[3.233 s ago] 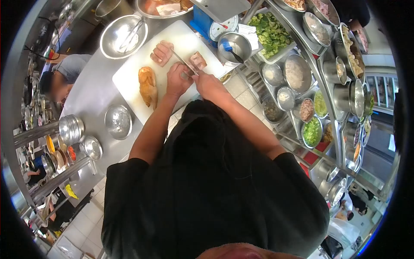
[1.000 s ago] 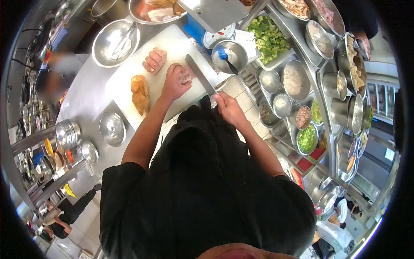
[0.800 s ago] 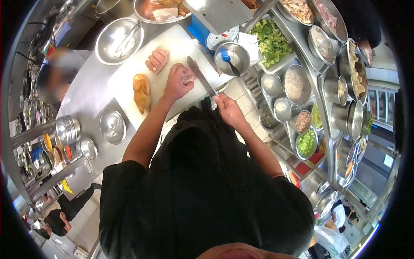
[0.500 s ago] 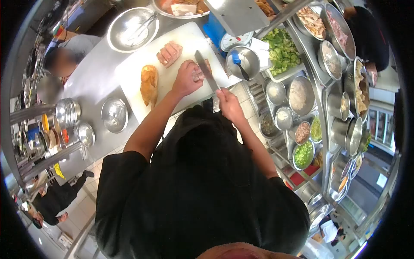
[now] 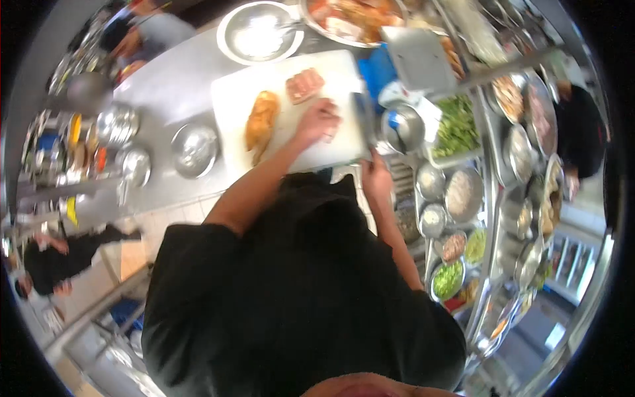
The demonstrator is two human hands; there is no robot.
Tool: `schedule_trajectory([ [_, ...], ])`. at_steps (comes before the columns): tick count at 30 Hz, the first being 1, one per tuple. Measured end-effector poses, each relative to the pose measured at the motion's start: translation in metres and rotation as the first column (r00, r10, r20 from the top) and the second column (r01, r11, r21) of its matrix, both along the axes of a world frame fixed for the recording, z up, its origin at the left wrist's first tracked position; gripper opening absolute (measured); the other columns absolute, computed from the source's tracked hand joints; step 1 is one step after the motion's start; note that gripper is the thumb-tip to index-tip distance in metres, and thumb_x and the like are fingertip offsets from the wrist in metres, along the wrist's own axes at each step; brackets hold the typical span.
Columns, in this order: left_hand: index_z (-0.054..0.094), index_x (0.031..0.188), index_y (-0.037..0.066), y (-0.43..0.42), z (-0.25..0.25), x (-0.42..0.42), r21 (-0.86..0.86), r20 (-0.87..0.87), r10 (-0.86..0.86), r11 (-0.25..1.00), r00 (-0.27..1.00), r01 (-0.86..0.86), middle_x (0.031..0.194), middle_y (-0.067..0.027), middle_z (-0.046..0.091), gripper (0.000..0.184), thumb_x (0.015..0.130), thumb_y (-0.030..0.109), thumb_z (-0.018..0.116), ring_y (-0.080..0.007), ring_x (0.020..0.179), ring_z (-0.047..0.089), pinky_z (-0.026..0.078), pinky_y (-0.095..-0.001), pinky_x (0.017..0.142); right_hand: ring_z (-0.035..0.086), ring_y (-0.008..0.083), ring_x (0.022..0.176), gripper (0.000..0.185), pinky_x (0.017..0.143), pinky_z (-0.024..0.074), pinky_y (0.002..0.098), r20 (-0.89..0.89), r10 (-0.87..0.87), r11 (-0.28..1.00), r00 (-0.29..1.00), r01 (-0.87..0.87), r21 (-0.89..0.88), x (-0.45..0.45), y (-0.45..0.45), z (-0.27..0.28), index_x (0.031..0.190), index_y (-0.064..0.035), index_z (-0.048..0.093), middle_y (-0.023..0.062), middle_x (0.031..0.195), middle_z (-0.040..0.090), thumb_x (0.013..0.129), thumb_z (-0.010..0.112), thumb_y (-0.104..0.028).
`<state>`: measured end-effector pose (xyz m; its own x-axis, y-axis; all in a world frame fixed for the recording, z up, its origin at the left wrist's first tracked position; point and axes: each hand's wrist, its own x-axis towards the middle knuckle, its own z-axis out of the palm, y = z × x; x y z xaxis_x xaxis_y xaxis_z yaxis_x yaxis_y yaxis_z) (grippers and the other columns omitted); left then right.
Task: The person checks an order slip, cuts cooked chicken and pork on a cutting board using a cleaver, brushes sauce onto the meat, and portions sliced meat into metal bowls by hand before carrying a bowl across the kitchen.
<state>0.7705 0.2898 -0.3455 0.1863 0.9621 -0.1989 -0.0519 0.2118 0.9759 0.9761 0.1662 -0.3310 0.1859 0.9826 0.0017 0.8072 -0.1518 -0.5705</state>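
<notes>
Knife (image 5: 364, 119) lies in the right hand (image 5: 376, 173) along the right-hand edge of the cutting board (image 5: 235, 96), its blade pointing away from the body. The right fingers are wrapped around its handle, which sits at the near end, probably to keep the wrist straight and the edge apart from the other hand. The left hand (image 5: 317, 124) is low over the middle of the board, fingers curled; blur hides whether they grip anything, so I cannot tell.

Beyond the left hand is sliced meat (image 5: 305, 86), its cuts grouped in 1 block, seemingly to stay tidy. A golden-brown piece of meat (image 5: 262, 122) lies to the left, apart from it, perhaps leaving the hands room.

The blade is broad, flat metal; the board is smooth, white and rectangular. The block looks pink and soft, the browned piece glossy and tapering towards the body. Right of the knife, a round metal pot (image 5: 417, 134) holds a blue-headed brush (image 5: 393, 120). Farther right, leafy greens (image 5: 456, 129) fill a rectangular tray (image 5: 456, 159). To the left, a shiny round bowl (image 5: 176, 151) rests on the grey metal desk (image 5: 172, 92).
</notes>
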Motion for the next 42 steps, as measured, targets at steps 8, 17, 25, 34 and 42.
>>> schedule_trajectory([
  [8, 0.047, 0.130, 0.012, -0.039, 0.035, -0.047, -0.464, 0.660, 0.279, 0.881, 0.698, 0.087, 0.119, -0.0096, 0.057, 0.038, 0.098, 0.032, 0.051, -0.0262, 0.109, 0.057, 0.047, -0.0471, 0.093, 0.063, 0.0348, 0.083, 0.020, 0.075, 0.0514, 0.0444, 0.103, 0.147, 0.975, 0.984, -0.162, 0.149, 0.013, 0.043, 0.054, 0.098, -0.0102, 0.070, 0.0152, 0.090, 0.067, 0.079, 0.069, -0.018],
  [17, 0.050, 0.131, 0.011, -0.025, 0.049, -0.011, -0.493, 0.797, 0.328, 0.838, 0.507, 0.233, 0.127, -0.0113, 0.056, 0.042, 0.099, 0.038, 0.046, -0.0302, 0.117, 0.053, 0.040, -0.0504, 0.102, 0.070, 0.0283, 0.093, 0.024, 0.088, 0.0474, 0.0425, 0.544, 0.108, 0.942, 0.832, 0.089, -0.324, 0.070, 0.123, 0.036, 0.096, -0.0127, 0.071, 0.0090, 0.096, 0.072, 0.090, 0.050, -0.023],
  [25, 0.049, 0.131, 0.005, -0.013, 0.027, 0.006, -0.491, 0.822, 0.316, 0.816, 0.474, 0.306, 0.128, -0.0156, 0.056, 0.047, 0.099, 0.039, 0.044, -0.0337, 0.119, 0.052, 0.038, -0.0563, 0.102, 0.070, 0.0276, 0.091, 0.020, 0.090, 0.0488, 0.0416, 0.462, 0.228, 0.927, 0.857, -0.045, -0.373, 0.078, 0.106, 0.074, 0.096, -0.0107, 0.073, 0.0118, 0.096, 0.072, 0.083, 0.064, -0.022],
  [34, 0.052, 0.127, 0.002, -0.001, 0.014, 0.024, -0.446, 0.804, 0.203, 0.827, 0.559, 0.341, 0.122, -0.0143, 0.060, 0.046, 0.100, 0.038, 0.043, -0.0308, 0.114, 0.057, 0.041, -0.0505, 0.102, 0.069, 0.0287, 0.081, 0.023, 0.075, 0.0529, 0.0364, -0.317, 0.075, 0.981, 0.946, -0.128, -0.149, 0.045, 0.072, 0.114, 0.099, -0.0127, 0.075, 0.0143, 0.089, 0.071, 0.078, 0.071, -0.019],
  [42, 0.052, 0.127, 0.000, 0.006, 0.031, 0.029, -0.475, 0.793, 0.243, 0.821, 0.558, 0.317, 0.122, -0.0135, 0.061, 0.045, 0.102, 0.036, 0.040, -0.0283, 0.112, 0.059, 0.044, -0.0464, 0.100, 0.068, 0.0320, 0.082, 0.019, 0.077, 0.0529, 0.0405, -0.132, 0.045, 0.979, 0.990, -0.070, -0.192, 0.028, 0.068, 0.137, 0.100, -0.0193, 0.075, 0.0133, 0.087, 0.070, 0.082, 0.068, -0.023],
])
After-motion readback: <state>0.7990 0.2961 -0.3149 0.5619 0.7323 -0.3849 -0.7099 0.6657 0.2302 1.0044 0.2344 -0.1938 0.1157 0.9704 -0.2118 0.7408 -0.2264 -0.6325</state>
